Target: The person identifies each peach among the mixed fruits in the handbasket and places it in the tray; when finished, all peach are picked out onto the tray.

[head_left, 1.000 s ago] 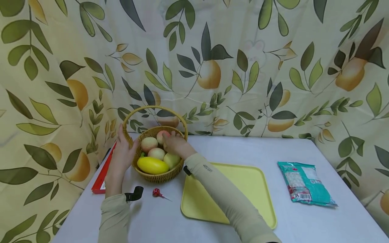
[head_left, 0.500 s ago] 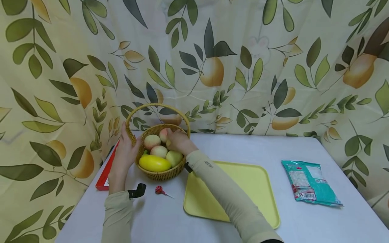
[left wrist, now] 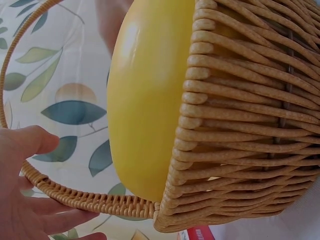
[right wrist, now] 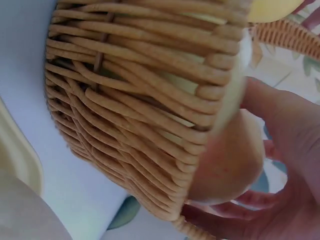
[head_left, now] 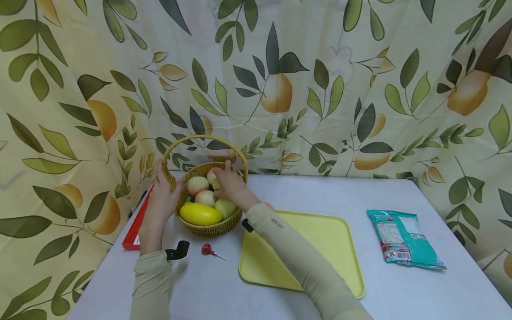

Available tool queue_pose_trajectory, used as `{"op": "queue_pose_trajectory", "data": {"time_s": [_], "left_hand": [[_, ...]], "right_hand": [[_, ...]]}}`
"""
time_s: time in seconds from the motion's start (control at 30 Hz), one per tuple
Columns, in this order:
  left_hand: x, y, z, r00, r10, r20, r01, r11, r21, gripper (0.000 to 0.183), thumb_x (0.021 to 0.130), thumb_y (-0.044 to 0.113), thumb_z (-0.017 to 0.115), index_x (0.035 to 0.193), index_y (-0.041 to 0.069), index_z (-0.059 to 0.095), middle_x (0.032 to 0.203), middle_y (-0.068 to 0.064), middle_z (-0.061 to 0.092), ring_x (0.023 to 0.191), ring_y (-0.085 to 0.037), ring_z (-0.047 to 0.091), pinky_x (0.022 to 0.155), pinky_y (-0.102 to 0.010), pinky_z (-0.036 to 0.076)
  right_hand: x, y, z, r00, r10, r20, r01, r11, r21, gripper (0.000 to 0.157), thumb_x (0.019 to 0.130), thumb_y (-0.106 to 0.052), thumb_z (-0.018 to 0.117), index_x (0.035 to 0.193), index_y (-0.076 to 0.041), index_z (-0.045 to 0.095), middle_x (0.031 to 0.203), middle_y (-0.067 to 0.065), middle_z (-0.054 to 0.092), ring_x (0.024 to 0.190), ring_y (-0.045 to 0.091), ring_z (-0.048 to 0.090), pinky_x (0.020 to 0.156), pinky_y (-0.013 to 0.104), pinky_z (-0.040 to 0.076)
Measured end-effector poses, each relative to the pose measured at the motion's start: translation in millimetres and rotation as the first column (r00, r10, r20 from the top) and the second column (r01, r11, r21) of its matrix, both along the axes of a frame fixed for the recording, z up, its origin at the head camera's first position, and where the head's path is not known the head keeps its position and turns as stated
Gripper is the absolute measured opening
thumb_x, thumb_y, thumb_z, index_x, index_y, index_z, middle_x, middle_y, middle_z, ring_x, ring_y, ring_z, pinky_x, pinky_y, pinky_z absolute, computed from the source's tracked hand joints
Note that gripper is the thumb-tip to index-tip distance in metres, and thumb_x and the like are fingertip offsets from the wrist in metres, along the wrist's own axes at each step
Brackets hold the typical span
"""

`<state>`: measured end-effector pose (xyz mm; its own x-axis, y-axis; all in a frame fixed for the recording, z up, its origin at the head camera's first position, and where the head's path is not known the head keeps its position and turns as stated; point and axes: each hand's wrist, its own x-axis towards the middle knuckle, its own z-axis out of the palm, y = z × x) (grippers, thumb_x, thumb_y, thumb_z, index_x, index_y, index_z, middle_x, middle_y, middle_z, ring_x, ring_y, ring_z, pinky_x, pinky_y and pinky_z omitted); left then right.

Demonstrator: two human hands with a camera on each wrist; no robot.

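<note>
A wicker basket [head_left: 216,229] with a tall arched handle [head_left: 204,136] holds several fruits. My left hand [head_left: 159,202] rests against the left side of the handle, fingers extended outside it and thumb apart on the inner side. My right hand [head_left: 235,186] reaches into the right side of the basket. In the right wrist view, its thumb and curled fingers hold a peach [right wrist: 227,160] at the rim. Near it lie a pale peach [head_left: 198,185], another peach [head_left: 205,198] and a yellow-green fruit [head_left: 226,208]. A long yellow fruit [head_left: 201,214] with a green stem lies in front.
A yellow tray [head_left: 320,249] lies right of the basket, partly under the right sleeve. A red lollipop [head_left: 206,249] lies in front of the basket. A teal snack bag [head_left: 406,240] is far right, a red box [head_left: 136,226] far left. Something pinkish [head_left: 269,206] shows behind the sleeve.
The fingers of my right hand have shifted slightly around the peach, and the back of the hand has turned. My left hand stays at the handle. The head view has shifted slightly.
</note>
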<state>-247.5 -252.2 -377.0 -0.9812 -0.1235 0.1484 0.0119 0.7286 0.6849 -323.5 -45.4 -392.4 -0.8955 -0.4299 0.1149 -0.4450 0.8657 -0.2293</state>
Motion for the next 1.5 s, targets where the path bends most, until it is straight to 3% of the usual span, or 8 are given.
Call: {"op": "queue_pose_trajectory", "data": {"time_s": [0.17,0.3,0.47,0.7,0.87,1.1,1.3,1.5], "left_hand": [[-1.8,-0.1,1.9,1.0,-0.005,-0.011,0.005,1.0,-0.014,0.091,0.107,0.048,0.044,0.161,0.026,-0.026,0.17,-0.03,0.007,0.139,-0.062,0.039,0.112,-0.074,0.035],[-3.4,1.0,3.7,1.0,-0.005,-0.008,0.005,1.0,-0.01,0.091,0.107,0.048,0.044,0.161,0.026,-0.025,0.17,-0.03,0.007,0.138,-0.063,0.04,0.112,-0.074,0.035],[-4.2,3.0,3.2,1.0,-0.004,-0.002,0.004,1.0,0.004,0.091,0.107,0.049,0.044,0.161,0.027,-0.025,0.17,-0.03,0.007,0.14,-0.063,0.037,0.112,-0.075,0.034],[0.6,1.4,3.0,1.0,-0.005,0.015,0.005,1.0,-0.019,0.091,0.107,0.046,0.044,0.161,0.023,-0.026,0.17,-0.03,0.005,0.136,-0.064,0.04,0.11,-0.075,0.037],[1.1,-3.4,6.9,1.0,-0.017,0.006,0.017,0.998,-0.068,0.092,0.107,0.049,0.042,0.161,0.02,-0.026,0.17,-0.032,0.004,0.127,-0.065,0.047,0.104,-0.075,0.043],[-0.5,-8.5,12.0,1.0,-0.022,-0.016,0.021,0.998,-0.055,0.092,0.107,0.049,0.043,0.161,0.021,-0.026,0.169,-0.033,0.005,0.135,-0.065,0.04,0.107,-0.076,0.038],[-1.5,-7.4,8.0,1.0,-0.026,-0.008,0.026,0.999,-0.027,0.092,0.106,0.051,0.042,0.161,0.023,-0.026,0.169,-0.032,0.003,0.14,-0.064,0.034,0.11,-0.077,0.033],[-1.7,-2.1,1.2,1.0,-0.016,0.001,0.017,1.0,-0.013,0.092,0.106,0.052,0.042,0.161,0.023,-0.025,0.169,-0.034,0.005,0.144,-0.062,0.031,0.113,-0.076,0.031]], "right_hand": [[6.6,3.7,8.0,0.993,0.07,-0.092,-0.07,0.998,0.006,0.058,0.091,-0.037,0.075,0.139,-0.017,0.049,0.14,0.024,0.035,0.115,0.04,0.052,0.074,0.037,0.061],[19.4,14.1,13.3,0.98,0.126,-0.156,-0.128,0.992,-0.006,0.06,0.088,-0.037,0.078,0.138,-0.017,0.051,0.138,0.024,0.041,0.119,0.039,0.05,0.091,0.043,0.057],[41.1,38.6,14.7,0.977,0.12,-0.174,-0.134,0.989,-0.066,0.062,0.087,-0.036,0.078,0.139,-0.022,0.049,0.138,0.024,0.047,0.124,0.04,0.048,0.107,0.051,0.046],[85.7,86.6,1.5,0.982,0.092,-0.164,-0.124,0.973,-0.195,0.055,0.085,-0.032,0.078,0.132,-0.023,0.052,0.137,0.017,0.047,0.118,0.035,0.05,0.089,0.045,0.043],[109.7,112.2,-7.8,0.994,0.087,-0.071,-0.104,0.95,-0.293,0.047,0.085,-0.026,0.079,0.125,-0.025,0.054,0.14,0.013,0.044,0.122,0.035,0.045,0.09,0.044,0.049],[109.8,147.6,3.6,0.991,0.135,0.023,-0.114,0.907,-0.405,0.05,0.081,-0.032,0.087,0.121,-0.026,0.058,0.134,0.004,0.048,0.117,0.026,0.051,0.089,0.04,0.053],[107.5,179.8,13.5,0.986,0.163,0.021,-0.142,0.909,-0.393,0.047,0.081,-0.032,0.087,0.117,-0.027,0.058,0.134,0.004,0.046,0.113,0.024,0.056,0.089,0.036,0.054],[107.5,201.4,17.0,0.989,0.137,0.05,-0.109,0.919,-0.38,0.049,0.082,-0.03,0.085,0.12,-0.023,0.054,0.134,0.007,0.044,0.107,0.024,0.059,0.087,0.034,0.055]]}}
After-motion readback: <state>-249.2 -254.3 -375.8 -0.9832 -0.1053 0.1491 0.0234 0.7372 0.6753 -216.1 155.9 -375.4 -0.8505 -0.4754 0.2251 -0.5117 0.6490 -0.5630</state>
